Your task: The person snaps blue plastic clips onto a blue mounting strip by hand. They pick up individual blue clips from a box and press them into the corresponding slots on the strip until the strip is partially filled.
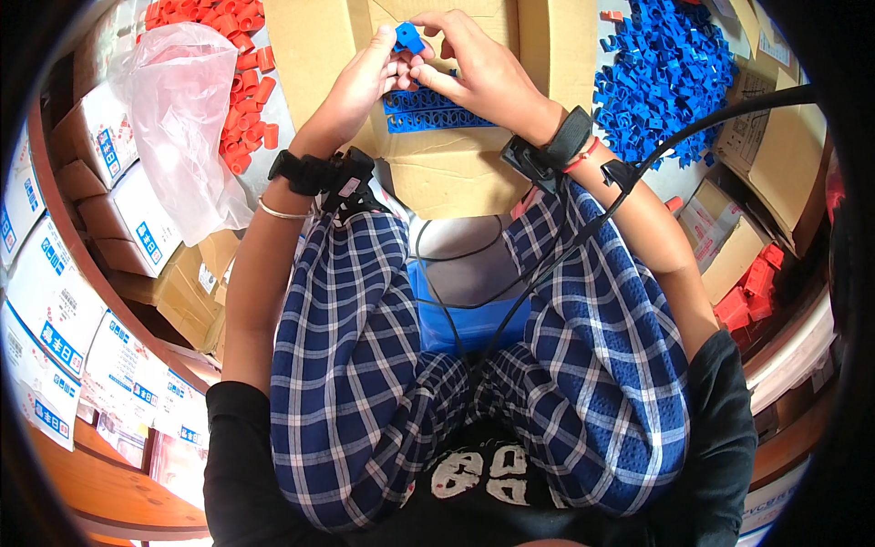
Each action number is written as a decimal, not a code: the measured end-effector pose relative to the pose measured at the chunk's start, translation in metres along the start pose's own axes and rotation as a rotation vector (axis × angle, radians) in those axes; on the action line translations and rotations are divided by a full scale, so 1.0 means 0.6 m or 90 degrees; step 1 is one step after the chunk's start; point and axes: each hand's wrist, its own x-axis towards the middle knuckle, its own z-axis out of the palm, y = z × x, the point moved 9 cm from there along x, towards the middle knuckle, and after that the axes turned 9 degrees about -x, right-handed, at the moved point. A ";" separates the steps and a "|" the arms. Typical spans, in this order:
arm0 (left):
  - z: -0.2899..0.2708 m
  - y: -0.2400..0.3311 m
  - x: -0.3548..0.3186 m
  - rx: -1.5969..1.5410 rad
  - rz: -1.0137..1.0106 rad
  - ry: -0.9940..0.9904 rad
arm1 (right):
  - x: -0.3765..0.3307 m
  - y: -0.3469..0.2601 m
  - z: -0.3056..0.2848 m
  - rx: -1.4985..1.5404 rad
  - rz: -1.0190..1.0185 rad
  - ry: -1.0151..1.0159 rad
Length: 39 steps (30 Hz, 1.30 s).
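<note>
Fingers point(412, 60) of both hands pinch a small blue piece point(407, 37) above a cardboard box point(456, 164). Right hand point(478, 68) hides part of the blue row point(428, 109) underneath. Blue pile point(670, 68) beside is cut off.

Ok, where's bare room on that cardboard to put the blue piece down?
Bare cardboard lies below the rows of blue parts, toward the wrists, and left of the left hand. It is crowded further out: red caps left, the blue pile right. Both hands pinch one blue piece.
</note>
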 end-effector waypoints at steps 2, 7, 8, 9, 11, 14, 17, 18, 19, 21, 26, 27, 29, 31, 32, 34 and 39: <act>-0.008 -0.009 0.003 0.013 -0.004 0.020 | -0.001 0.000 0.004 -0.034 -0.024 0.003; -0.008 -0.002 0.001 0.193 0.019 0.007 | -0.004 0.001 0.015 -0.036 -0.044 -0.030; -0.002 -0.001 -0.001 0.192 0.019 0.006 | -0.005 0.000 0.018 -0.045 -0.053 -0.046; 0.003 0.001 -0.003 0.237 0.023 0.014 | -0.006 0.001 0.018 -0.045 -0.052 -0.047; 0.003 0.003 -0.005 0.284 0.028 0.022 | -0.006 0.005 0.013 -0.024 -0.036 -0.027; 0.013 0.016 -0.008 0.313 0.095 0.013 | -0.007 0.004 0.013 -0.068 -0.059 -0.022; 0.014 0.024 -0.011 0.325 0.117 0.030 | -0.009 0.005 0.010 -0.069 -0.054 -0.012; 0.013 0.027 -0.010 0.347 0.124 0.035 | -0.010 0.005 0.010 -0.068 -0.053 -0.012; 0.013 0.029 -0.009 0.368 0.132 0.039 | -0.011 0.006 0.010 -0.074 -0.054 -0.019; 0.015 0.029 -0.008 0.370 0.123 0.033 | -0.013 0.008 0.012 -0.081 -0.055 -0.025; 0.012 0.021 -0.008 0.398 0.114 0.029 | -0.014 0.009 0.015 -0.083 -0.059 -0.010; 0.010 0.013 -0.007 0.369 0.089 0.032 | -0.014 0.010 0.016 -0.082 -0.058 -0.010; 0.011 -0.001 -0.004 0.338 0.065 0.034 | -0.017 0.010 0.016 -0.101 -0.065 0.002; 0.010 -0.005 -0.002 0.314 0.073 0.062 | -0.020 0.012 0.017 -0.110 -0.062 0.002; 0.013 -0.008 0.000 0.313 0.073 0.062 | -0.022 0.013 0.018 -0.118 -0.060 0.001; 0.014 -0.011 0.000 0.267 0.082 0.059 | -0.023 0.013 0.019 -0.127 -0.059 0.002; -0.009 -0.041 0.010 0.221 0.014 0.085 | -0.020 0.018 0.031 -0.134 -0.048 -0.023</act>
